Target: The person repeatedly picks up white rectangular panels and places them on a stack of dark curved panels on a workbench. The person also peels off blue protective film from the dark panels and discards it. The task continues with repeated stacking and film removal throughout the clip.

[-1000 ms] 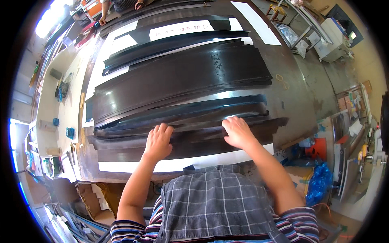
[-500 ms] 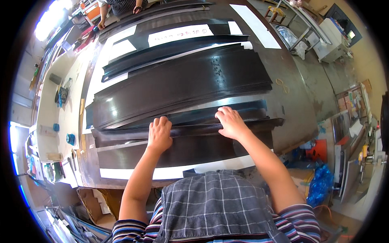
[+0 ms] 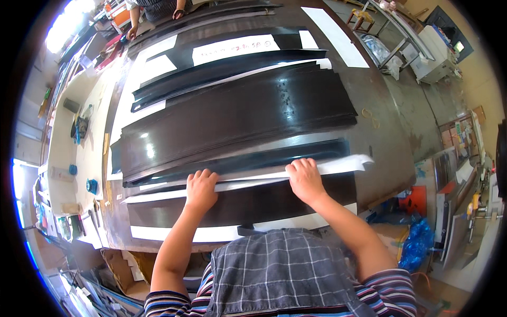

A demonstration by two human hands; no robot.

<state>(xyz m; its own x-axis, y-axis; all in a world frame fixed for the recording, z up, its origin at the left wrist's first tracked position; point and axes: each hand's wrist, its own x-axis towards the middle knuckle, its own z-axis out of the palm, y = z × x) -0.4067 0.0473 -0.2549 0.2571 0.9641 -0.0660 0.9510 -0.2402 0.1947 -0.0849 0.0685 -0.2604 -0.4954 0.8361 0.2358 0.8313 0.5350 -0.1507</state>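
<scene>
Standing at the large dark work table (image 3: 391, 137), I find the worker's 2 hands well apart from each other, each closed on the same long pale strip (image 3: 338, 167). The left hand (image 3: 202, 190) has its fingers bent over the strip left of its middle; the right hand (image 3: 306, 178) is closed on it further right, with a length running past it to an uneven right end. The strip lies crosswise before the worker, its left end lower and nearer the body. The thumb tips are hidden, so I cannot tell how firm the hold is. On the near side of the strip lies a broad dark sheet (image 3: 253, 203), with white paper (image 3: 185, 234) showing along its near edge. Just beyond the hands is a glossy dark sheet (image 3: 280, 153), and past that a slanting stack of dark sheets (image 3: 237, 116) with staggered edges. A thin loop (image 3: 371, 119) lies right of the stack. A blue roll (image 3: 92, 186) sits at the left. At the far left corner, a co-worker's 2 hands (image 3: 132, 33) are at the table. The worker wears a grey checked apron (image 3: 282, 269).
</scene>
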